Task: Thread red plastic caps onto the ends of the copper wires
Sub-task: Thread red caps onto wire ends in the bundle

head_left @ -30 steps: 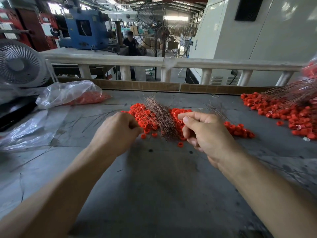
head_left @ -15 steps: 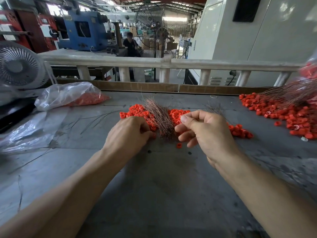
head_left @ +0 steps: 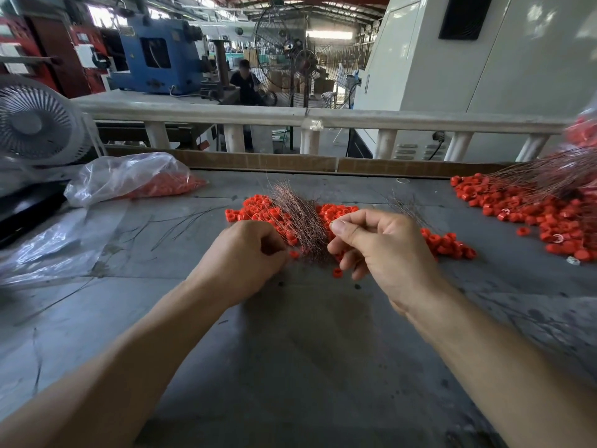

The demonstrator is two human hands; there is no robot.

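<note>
A heap of red plastic caps (head_left: 258,208) lies mid-table, with a bundle of thin copper wires (head_left: 300,218) lying over it. My left hand (head_left: 245,257) rests at the heap's near edge with its fingers curled in; what they hold is hidden. One loose cap (head_left: 294,253) lies just beside its fingertips. My right hand (head_left: 381,247) is right of the bundle, thumb and forefinger pinched on a thin copper wire, the other fingers loosely spread. A single red cap (head_left: 337,272) lies below that hand.
A second heap of red caps (head_left: 529,211) with more copper wires (head_left: 549,179) lies at the right. A plastic bag of caps (head_left: 135,179) sits back left beside a fan (head_left: 35,121). A cardboard rim (head_left: 290,163) and white railing bound the table's far side.
My left hand has moved right, up to the wire bundle. My right hand has loosened from a fist, its lower fingers spreading while thumb and forefinger stay pinched.
</note>
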